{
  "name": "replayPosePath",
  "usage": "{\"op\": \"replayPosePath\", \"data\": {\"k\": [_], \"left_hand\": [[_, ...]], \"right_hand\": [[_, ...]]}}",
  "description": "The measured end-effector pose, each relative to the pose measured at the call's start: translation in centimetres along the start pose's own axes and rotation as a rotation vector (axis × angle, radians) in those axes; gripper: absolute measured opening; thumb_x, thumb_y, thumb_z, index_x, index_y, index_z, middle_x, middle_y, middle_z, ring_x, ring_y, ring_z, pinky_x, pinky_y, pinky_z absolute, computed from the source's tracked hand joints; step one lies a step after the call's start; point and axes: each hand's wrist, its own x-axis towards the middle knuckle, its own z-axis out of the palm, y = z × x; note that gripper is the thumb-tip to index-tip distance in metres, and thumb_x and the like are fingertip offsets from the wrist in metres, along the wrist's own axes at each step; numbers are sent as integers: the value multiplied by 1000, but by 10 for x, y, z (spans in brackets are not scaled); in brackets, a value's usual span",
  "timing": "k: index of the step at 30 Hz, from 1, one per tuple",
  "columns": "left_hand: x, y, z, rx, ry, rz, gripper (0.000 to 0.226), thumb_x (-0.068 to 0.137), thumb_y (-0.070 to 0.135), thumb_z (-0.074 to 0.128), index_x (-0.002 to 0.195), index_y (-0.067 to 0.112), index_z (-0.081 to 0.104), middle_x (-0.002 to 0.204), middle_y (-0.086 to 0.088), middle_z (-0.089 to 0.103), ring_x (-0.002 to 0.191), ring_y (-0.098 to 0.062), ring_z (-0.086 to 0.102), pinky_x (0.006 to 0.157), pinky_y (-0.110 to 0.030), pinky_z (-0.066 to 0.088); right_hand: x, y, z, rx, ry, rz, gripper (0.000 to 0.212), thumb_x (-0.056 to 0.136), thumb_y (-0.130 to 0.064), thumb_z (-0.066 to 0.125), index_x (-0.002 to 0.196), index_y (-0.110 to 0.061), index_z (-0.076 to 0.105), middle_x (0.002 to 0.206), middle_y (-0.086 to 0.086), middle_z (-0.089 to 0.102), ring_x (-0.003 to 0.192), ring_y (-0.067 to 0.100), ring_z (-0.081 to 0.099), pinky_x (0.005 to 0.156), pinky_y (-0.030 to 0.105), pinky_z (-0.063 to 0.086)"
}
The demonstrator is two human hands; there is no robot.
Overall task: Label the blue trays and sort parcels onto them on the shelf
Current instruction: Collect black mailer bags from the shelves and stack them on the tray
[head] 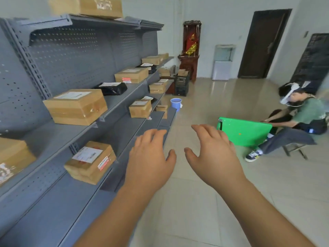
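We hold our left hand (151,157) and right hand (211,154) out in front, a little apart. The fingers are spread and loose and grip nothing. Both hands are in the air near the edge of the grey shelf (58,202). On the shelf at our left lies a cardboard parcel (89,162) with a white label. One level higher stands a bigger parcel (75,106), and beyond it a black bag parcel (111,88). Further, a blue bucket (175,102) stands at the shelf end. At the right, a seated person (302,118) holds a green board (245,131).
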Motion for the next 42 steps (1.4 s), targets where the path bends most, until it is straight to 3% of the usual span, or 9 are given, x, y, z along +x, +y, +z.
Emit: {"op": "replayPosePath", "data": {"k": [10,23,30,42], "left_hand": [[103,47,97,-113,-117,145,53,92,41,61,141,27,49,145,8,49,131,-21,43,101,-42,44],[275,-22,181,-142,-224,239,52,92,39,62,141,25,50,144,4,51,128,-25,49,100,-43,47],[356,-26,227,-151,-250,275,52,92,37,62,141,25,51,143,5,51,127,-25,49,99,-42,47],[510,26,343,-89,-249,208,51,93,38,60,142,29,48,144,8,49,131,-21,44,103,-42,44]], "right_hand": [[70,87,15,-94,27,186,62,86,-48,60,144,-31,44,148,-6,47,132,26,42,105,45,38],[224,98,105,-115,21,369,65,87,-48,62,147,-31,42,151,-4,45,135,27,39,107,47,38],[302,129,138,-106,22,413,64,88,-47,61,147,-31,41,152,-4,43,136,26,37,107,46,37],[473,254,175,-60,-6,344,63,85,-46,62,144,-30,44,147,-6,48,131,27,43,102,46,39]]}}
